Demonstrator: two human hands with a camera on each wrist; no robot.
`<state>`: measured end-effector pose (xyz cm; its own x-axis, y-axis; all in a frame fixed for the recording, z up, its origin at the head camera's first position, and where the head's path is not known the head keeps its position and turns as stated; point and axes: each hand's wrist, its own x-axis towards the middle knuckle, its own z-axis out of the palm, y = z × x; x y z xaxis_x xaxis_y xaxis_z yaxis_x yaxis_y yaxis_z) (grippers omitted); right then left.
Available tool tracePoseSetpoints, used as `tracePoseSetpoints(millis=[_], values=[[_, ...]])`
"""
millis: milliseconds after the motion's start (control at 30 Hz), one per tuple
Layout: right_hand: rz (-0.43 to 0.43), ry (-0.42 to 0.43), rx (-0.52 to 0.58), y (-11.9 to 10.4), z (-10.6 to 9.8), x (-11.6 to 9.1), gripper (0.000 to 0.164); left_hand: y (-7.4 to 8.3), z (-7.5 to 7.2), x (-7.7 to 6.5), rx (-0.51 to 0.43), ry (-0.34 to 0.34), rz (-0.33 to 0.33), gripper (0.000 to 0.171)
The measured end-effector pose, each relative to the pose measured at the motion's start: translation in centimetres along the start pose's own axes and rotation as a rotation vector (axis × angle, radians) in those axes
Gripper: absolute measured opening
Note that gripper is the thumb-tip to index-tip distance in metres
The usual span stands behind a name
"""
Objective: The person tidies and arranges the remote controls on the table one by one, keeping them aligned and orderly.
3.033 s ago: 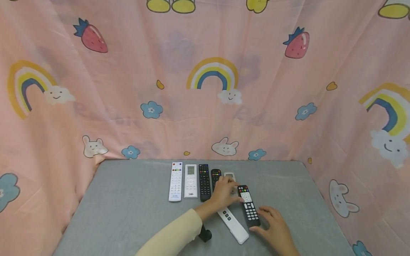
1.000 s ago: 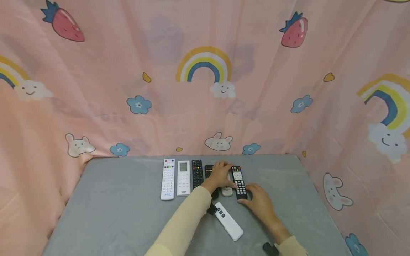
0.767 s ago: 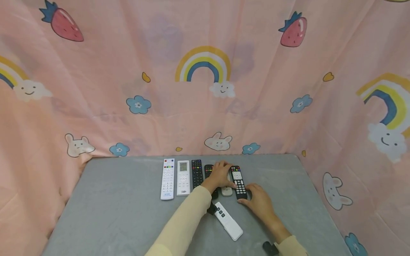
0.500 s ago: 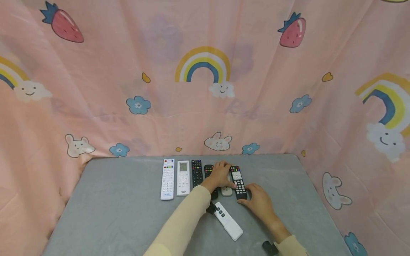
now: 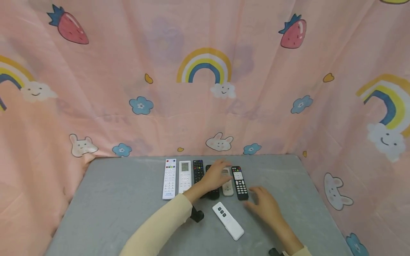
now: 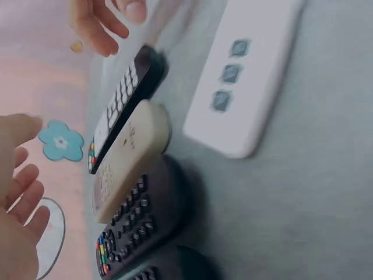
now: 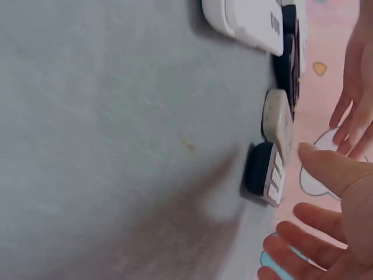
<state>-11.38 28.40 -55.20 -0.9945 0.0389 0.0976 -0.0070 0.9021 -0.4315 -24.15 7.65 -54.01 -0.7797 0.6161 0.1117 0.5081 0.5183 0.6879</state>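
Observation:
A black remote control [image 5: 240,183] with white keys lies at the right end of a row of remotes. My right hand [image 5: 266,206], fingers spread, is just right of its lower end and holds nothing. My left hand [image 5: 215,176] hovers over a cream remote [image 5: 227,187] and a black remote [image 5: 213,193] with coloured keys, hiding parts of both. In the left wrist view its fingers [image 6: 26,195] are loose and grip nothing. A white remote [image 5: 228,220] with three dark buttons lies aslant in front of the row.
Further left in the row lie a black remote [image 5: 198,170], a white remote with a screen [image 5: 184,176] and a long white remote [image 5: 169,179]. The grey table [image 5: 128,206] backs onto a pink printed curtain [image 5: 272,124].
Both hands moved the black remote with white keys up beside the cream one, lining it up with the row. Since half a second ago they have let go, left hand drawing left, right hand back.

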Motion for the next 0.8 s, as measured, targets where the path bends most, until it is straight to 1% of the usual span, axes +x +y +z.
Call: tracePoseSetpoints(millis=[67, 167, 267, 300, 367, 433, 533, 600, 667, 733, 800], values=[[-0.035, 0.037, 0.013, 0.0, 0.0, -0.9, 0.052, 0.1, -0.2, -1.6, -0.035, 0.050, 0.037, 0.043], [-0.113, 0.102, 0.030, 0.0, 0.3, -2.4, 0.050, 0.3, -0.3, -3.9, -0.094, 0.101, 0.058, 0.037], [-0.184, 0.151, 0.041, 0.0, 0.8, -3.9, 0.051, 0.4, -0.1, -6.0, -0.172, 0.142, 0.052, 0.033], [-0.198, 0.156, 0.042, -0.1, 1.0, -4.3, 0.052, 0.4, 0.0, -6.7, -0.203, 0.155, 0.045, 0.033], [-0.208, 0.145, 0.042, -0.2, 1.4, -5.2, 0.054, 0.4, 0.3, -7.9, -0.249, 0.178, 0.026, 0.031], [-0.194, 0.106, 0.060, -0.4, 1.7, -5.9, 0.057, 0.4, 0.6, -9.1, -0.280, 0.194, -0.001, 0.030], [-0.151, 0.030, 0.082, -0.6, 2.1, -6.9, 0.061, 0.1, 1.2, -10.6, -0.289, 0.208, -0.027, 0.029], [-0.145, 0.002, 0.089, -0.6, 2.3, -7.4, 0.065, -0.2, 1.8, -11.4, -0.281, 0.209, -0.029, 0.030], [-0.167, 0.006, 0.086, -0.5, 2.7, -7.8, 0.068, -0.6, 2.3, -12.0, -0.277, 0.203, -0.020, 0.031], [-0.207, 0.018, 0.075, -0.3, 2.9, -8.0, 0.070, -1.1, 2.8, -12.5, -0.273, 0.191, -0.017, 0.032], [-0.234, 0.014, 0.045, -0.2, 3.2, -8.2, 0.072, -1.5, 3.2, -13.0, -0.271, 0.177, -0.021, 0.033]])
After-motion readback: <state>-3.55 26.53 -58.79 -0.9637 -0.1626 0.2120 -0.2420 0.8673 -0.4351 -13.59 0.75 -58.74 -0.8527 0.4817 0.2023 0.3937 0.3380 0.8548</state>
